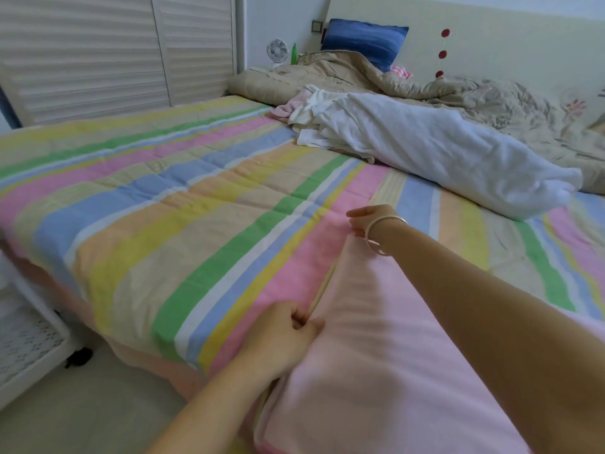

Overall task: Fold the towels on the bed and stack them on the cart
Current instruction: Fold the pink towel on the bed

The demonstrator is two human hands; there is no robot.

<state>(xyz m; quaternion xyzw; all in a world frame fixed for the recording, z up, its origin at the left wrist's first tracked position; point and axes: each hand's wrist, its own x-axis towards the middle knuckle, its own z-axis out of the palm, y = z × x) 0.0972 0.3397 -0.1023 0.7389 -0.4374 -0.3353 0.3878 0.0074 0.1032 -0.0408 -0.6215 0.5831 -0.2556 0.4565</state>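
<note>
A pink towel (376,362) lies folded on the near part of the striped bed (170,204), running from the bottom edge up to the middle. My left hand (284,335) grips its left edge, fingers curled into the fold. My right hand (366,221), with a silver bangle on the wrist, pinches the towel's far corner. Further back lie a long white towel (442,152) and a heap of cream and pink cloths (304,106). A white perforated cart (29,342) stands on the floor at the left, only partly in view.
A crumpled beige quilt (409,80) and a blue pillow (363,40) fill the head of the bed. A small white fan (277,52) and a green bottle (294,54) stand behind. White louvred wardrobe doors (98,50) line the far left.
</note>
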